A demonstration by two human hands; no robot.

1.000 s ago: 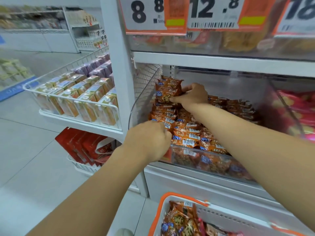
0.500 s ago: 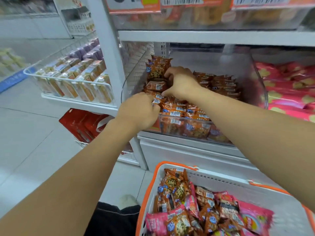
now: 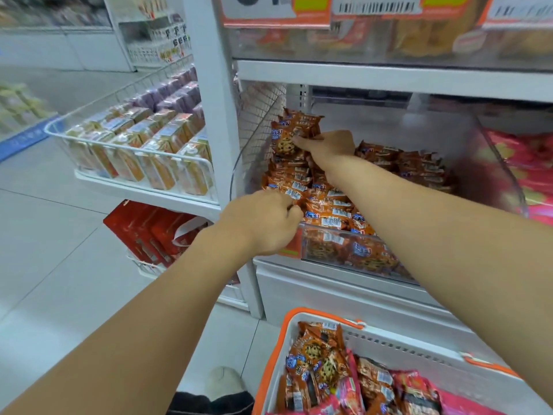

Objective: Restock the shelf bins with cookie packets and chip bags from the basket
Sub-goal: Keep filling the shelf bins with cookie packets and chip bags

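A clear shelf bin (image 3: 326,250) holds rows of orange cookie packets (image 3: 326,205). My right hand (image 3: 332,148) reaches deep into the bin and pinches an upright cookie packet (image 3: 287,136) at the back left. My left hand (image 3: 263,223) rests at the bin's front left corner, fingers curled on the front packets. Below, a white basket with an orange rim (image 3: 287,327) carries more cookie packets (image 3: 317,357) and pink chip bags (image 3: 419,393).
A neighbouring clear bin on the right holds pink bags (image 3: 526,169). To the left, a wire-fronted shelf (image 3: 128,151) carries boxed goods, with red boxes (image 3: 143,232) below. Price labels (image 3: 275,10) hang above. A white shelf post (image 3: 215,115) stands between.
My right hand has moved from the middle of the packet pile back to the upright packet at the rear left. The camera has tilted down, showing more of the basket.
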